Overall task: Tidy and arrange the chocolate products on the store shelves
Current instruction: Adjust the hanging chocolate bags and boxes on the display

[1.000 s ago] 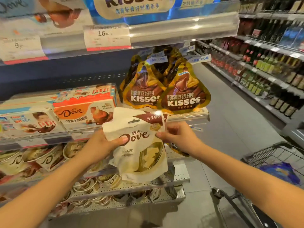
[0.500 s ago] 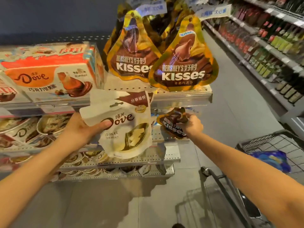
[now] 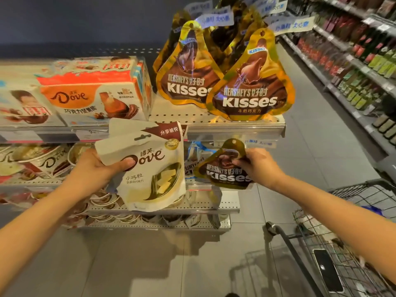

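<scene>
Two bare forearms are in shot, and there is no sleeve on either one as far as the frame shows. The left forearm point(image 3: 42, 213) comes in from about eight o'clock, bare from the frame edge up to the wrist. The right forearm point(image 3: 334, 213) enters from about four o'clock, equally uncovered along its whole visible length. No watch, band or bracelet shows at either wrist. The left hand point(image 3: 94, 168) wears no glove and no ring on the thumb facing the camera. The right hand point(image 3: 260, 166) is ungloved too; its fingers look ringless, though they are blurred and partly hidden.
</scene>
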